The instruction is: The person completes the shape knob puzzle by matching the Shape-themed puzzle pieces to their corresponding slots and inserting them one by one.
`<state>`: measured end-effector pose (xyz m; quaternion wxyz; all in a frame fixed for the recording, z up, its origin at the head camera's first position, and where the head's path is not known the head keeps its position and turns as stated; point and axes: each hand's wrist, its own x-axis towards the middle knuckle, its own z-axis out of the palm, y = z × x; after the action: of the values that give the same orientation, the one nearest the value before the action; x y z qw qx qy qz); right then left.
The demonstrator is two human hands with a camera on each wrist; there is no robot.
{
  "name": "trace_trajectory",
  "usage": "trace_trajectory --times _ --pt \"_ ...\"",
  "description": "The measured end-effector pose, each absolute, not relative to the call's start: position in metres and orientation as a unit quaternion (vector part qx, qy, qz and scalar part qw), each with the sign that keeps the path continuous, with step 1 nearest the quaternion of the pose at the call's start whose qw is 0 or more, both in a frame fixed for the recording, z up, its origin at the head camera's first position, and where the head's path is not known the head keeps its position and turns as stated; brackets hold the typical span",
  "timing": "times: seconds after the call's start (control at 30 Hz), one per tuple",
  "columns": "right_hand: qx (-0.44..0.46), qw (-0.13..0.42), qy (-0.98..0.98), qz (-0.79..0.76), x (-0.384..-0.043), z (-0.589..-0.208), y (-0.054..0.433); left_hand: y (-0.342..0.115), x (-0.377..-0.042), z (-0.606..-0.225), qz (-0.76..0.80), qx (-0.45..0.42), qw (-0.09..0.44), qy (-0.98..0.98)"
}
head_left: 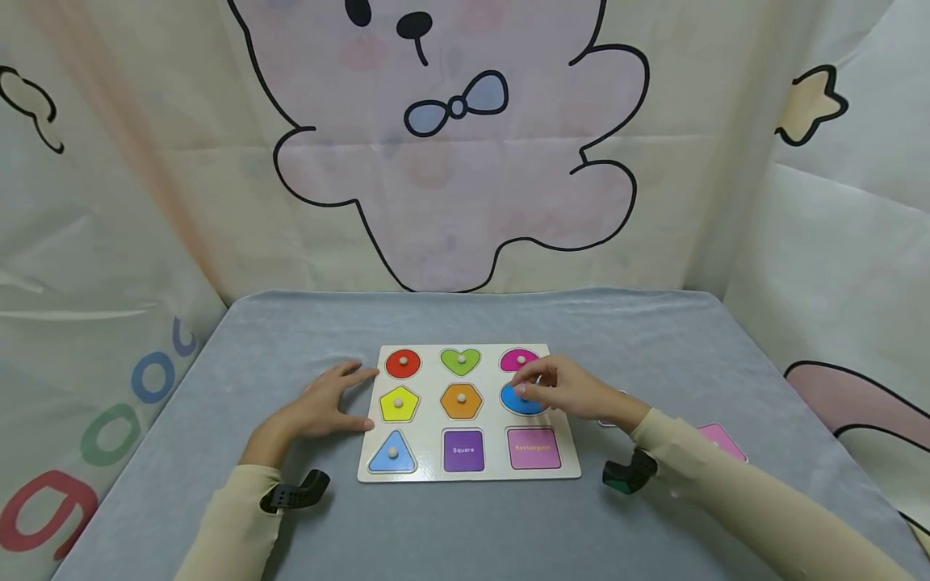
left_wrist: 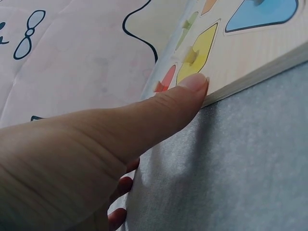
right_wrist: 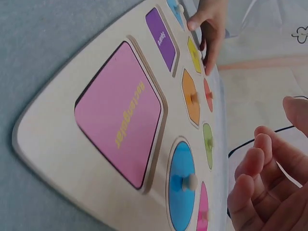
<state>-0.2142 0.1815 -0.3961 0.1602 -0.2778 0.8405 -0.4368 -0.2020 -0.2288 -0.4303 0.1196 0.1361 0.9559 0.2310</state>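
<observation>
A white wooden peg puzzle board lies on the table, holding knobbed shapes: a red circle, green heart, yellow pentagon, orange hexagon, blue triangle and others. My left hand steadies the left edge, thumb and index finger extended against it. Over the blue oval hovers my right hand; the right wrist view shows its loosely bent fingers apart from the knob, holding nothing. A magenta piece sits behind. The purple square and pink rectangle recesses show printed words.
A pink piece lies on the grey tablecloth right of the board, partly behind the right forearm. Another pale-edged piece shows under the right wrist. A printed curtain hangs behind the table, with more fabric at both sides.
</observation>
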Motion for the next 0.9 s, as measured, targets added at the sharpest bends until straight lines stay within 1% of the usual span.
trace_trajectory --times 0.13,0.43,0.73,0.9 --pt "-0.28 0.15 0.844 -0.432 -0.216 -0.396 0.187 -0.228 -0.202 -0.431 0.233 0.136 0.121 0.955" --pt "-0.256 0.142 0.852 -0.433 -0.219 -0.393 0.198 -0.228 -0.203 -0.431 0.232 0.133 0.124 0.956" --pt "-0.246 0.122 0.863 -0.424 -0.223 -0.392 0.227 -0.227 -0.202 -0.429 0.234 0.137 0.124 0.955" --pt "-0.225 0.132 0.871 -0.417 -0.227 -0.395 0.246 -0.227 -0.201 -0.429 0.234 0.13 0.126 0.955"
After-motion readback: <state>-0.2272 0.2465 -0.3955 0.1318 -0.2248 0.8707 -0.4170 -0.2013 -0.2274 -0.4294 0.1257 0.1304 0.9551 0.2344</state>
